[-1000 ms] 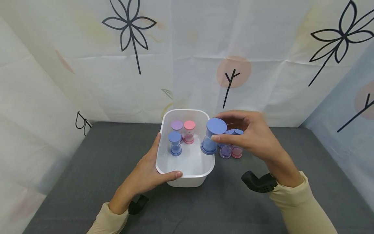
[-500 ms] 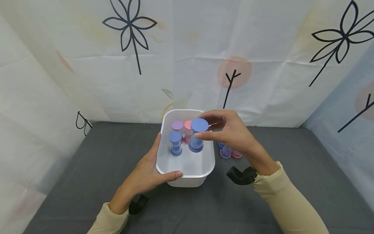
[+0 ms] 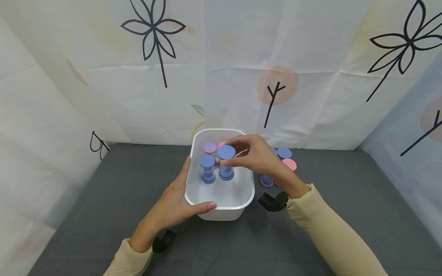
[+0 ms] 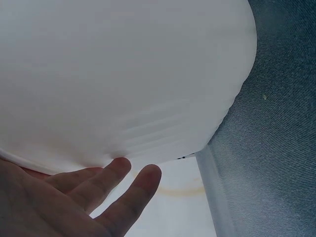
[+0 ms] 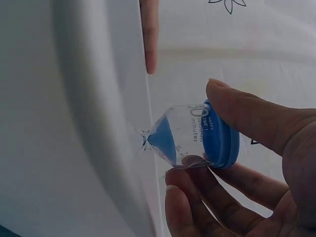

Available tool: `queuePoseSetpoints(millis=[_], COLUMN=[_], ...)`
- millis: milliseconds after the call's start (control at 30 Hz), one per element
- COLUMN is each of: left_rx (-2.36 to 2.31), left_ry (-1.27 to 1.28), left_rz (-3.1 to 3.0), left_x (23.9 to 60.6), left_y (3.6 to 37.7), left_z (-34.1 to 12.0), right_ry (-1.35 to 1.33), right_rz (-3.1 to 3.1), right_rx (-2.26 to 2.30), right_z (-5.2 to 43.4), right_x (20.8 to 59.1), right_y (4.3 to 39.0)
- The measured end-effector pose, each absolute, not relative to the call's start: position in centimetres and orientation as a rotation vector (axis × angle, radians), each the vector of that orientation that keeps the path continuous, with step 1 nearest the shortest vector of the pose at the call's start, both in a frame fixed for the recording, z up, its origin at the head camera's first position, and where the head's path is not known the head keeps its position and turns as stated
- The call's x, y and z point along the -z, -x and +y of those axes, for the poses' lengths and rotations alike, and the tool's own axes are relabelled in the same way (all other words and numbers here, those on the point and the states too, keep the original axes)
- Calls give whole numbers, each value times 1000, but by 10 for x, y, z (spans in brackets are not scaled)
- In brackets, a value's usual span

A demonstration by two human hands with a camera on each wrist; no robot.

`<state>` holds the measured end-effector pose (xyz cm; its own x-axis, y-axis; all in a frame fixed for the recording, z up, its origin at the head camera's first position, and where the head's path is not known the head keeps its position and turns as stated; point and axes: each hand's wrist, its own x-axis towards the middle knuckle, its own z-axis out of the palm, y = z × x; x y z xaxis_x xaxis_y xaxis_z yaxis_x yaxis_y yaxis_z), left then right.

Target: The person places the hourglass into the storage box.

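My right hand (image 3: 253,155) pinches a large blue sand timer (image 3: 226,152) by its top, between thumb and fingers. It is upright and low inside a white plastic tub (image 3: 222,214). The right wrist view shows the timer's blue cap, clear bulb and blue sand (image 5: 165,138), with its lower part behind the tub's rim. Smaller blue (image 3: 207,161) and purple (image 3: 210,147) sand timers stand in the tub; a pink one (image 3: 221,145) is mostly hidden behind the held timer. My left hand (image 3: 176,195) rests spread around the tub's near-left corner, thumb along the rim and fingers straight against the outer wall.
Right of the tub, several more sand timers stand in a group on the dark grey cloth (image 3: 145,172), among them a blue one (image 3: 284,153) and a pink one (image 3: 289,164). My right forearm partly covers them. A patterned white curtain (image 3: 228,92) rises behind.
My right hand has carried the large blue sand timer leftward over the tub's right rim and lowered it beside the smaller blue one. My left hand and the tub have stayed put.
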<state>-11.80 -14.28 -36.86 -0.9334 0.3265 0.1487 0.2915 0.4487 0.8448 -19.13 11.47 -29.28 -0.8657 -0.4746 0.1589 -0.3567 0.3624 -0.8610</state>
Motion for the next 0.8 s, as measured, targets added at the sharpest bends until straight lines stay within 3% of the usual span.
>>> queuePoseSetpoints(millis=[800], left_rx=[-1502], left_ry=[-564], left_rz=[2663], left_x=[370], left_y=[118], left_z=[-144], right_ry=[747], right_rz=[2710], right_rx=[1118], right_z=[99], right_x=[306], right_y=[203])
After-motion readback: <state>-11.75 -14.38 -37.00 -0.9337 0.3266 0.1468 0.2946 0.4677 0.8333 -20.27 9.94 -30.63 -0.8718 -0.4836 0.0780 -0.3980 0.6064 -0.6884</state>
